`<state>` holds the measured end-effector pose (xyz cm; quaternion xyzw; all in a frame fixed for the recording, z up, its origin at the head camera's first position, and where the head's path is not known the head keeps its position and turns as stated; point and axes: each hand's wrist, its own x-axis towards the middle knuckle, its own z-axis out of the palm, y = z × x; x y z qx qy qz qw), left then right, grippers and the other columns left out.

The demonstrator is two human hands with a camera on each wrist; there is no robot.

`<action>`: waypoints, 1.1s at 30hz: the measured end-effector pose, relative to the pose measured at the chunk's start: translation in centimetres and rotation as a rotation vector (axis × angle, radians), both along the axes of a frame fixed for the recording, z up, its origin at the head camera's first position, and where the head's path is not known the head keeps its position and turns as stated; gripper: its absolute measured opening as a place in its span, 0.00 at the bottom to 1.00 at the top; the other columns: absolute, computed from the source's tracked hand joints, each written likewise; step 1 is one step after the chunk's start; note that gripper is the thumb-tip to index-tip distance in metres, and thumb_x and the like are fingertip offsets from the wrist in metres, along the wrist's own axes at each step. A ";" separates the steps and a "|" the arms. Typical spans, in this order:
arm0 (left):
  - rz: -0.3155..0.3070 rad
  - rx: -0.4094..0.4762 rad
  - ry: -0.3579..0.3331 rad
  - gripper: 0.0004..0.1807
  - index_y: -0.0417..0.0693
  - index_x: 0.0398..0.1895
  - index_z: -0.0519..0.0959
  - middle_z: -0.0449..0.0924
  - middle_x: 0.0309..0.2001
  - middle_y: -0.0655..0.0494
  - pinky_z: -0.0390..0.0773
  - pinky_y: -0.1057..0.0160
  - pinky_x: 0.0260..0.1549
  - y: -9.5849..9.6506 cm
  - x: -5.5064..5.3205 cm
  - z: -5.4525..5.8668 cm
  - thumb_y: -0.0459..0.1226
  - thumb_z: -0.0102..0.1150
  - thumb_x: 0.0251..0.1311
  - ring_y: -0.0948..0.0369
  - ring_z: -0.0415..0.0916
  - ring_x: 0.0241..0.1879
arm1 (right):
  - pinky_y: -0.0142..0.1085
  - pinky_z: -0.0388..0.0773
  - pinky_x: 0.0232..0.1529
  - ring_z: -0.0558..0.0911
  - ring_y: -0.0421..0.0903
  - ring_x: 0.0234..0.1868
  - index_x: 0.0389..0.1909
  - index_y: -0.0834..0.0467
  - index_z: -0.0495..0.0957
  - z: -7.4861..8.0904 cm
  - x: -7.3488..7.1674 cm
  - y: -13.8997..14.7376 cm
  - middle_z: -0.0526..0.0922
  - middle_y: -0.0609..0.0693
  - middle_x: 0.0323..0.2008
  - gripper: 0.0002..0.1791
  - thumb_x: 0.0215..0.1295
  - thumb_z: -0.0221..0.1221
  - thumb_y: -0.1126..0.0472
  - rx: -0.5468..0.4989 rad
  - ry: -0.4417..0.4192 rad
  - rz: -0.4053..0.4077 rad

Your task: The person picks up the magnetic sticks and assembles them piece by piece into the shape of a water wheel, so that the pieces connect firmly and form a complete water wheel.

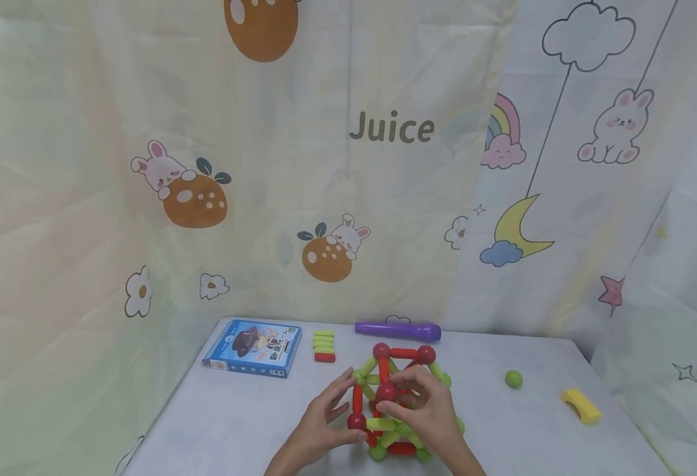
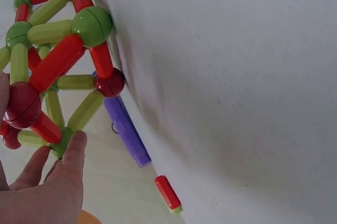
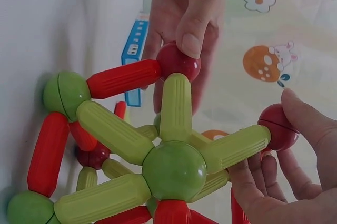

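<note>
A frame of red and light-green rods (image 1: 405,354) joined by red and green balls stands on the table, centre right in the head view. My left hand (image 1: 319,423) holds its left side, thumb on a lower red ball (image 3: 180,62) and fingertips at a green ball (image 2: 64,139). Thumb and fingers of my right hand (image 1: 434,410) pinch another red ball (image 3: 279,127) on the near side. That ball meets the end of a light-green rod (image 3: 239,148), which runs to a large green ball (image 3: 175,171). The right hand hides part of the frame in the head view.
Behind the frame lie a purple toy microphone (image 1: 397,331) and a short row of green and red rods (image 1: 324,347). A blue box (image 1: 256,347) is at the back left. To the right are a loose green ball (image 1: 513,379) and a yellow arch block (image 1: 581,406).
</note>
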<state>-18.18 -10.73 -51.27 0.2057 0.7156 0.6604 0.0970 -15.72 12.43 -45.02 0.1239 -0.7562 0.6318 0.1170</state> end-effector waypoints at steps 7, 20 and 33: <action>0.010 -0.011 -0.018 0.45 0.50 0.82 0.67 0.51 0.87 0.42 0.69 0.38 0.72 0.1 -0.2 -0.1 0.36 0.79 0.63 0.34 0.50 0.83 | 0.37 0.89 0.49 0.89 0.45 0.46 0.49 0.60 0.85 0.1 0.1 0.7 0.87 0.54 0.45 0.23 0.53 0.80 0.71 0.007 0.011 0.012; -0.024 0.011 -0.001 0.45 0.47 0.81 0.68 0.51 0.87 0.43 0.70 0.40 0.72 0.0 -0.7 -0.1 0.37 0.80 0.62 0.36 0.50 0.83 | 0.28 0.83 0.57 0.86 0.37 0.59 0.64 0.58 0.82 -2.3 0.3 10.8 0.87 0.60 0.58 0.35 0.53 0.80 0.71 0.188 0.201 -0.040; -0.068 -0.013 0.037 0.47 0.46 0.82 0.65 0.51 0.87 0.44 0.70 0.39 0.71 0.0 -1.9 0.4 0.34 0.79 0.61 0.37 0.53 0.82 | 0.38 0.86 0.57 0.74 0.21 0.66 0.70 0.59 0.79 -6.1 0.8 13.6 0.81 0.63 0.68 0.43 0.49 0.82 0.69 0.320 0.084 0.049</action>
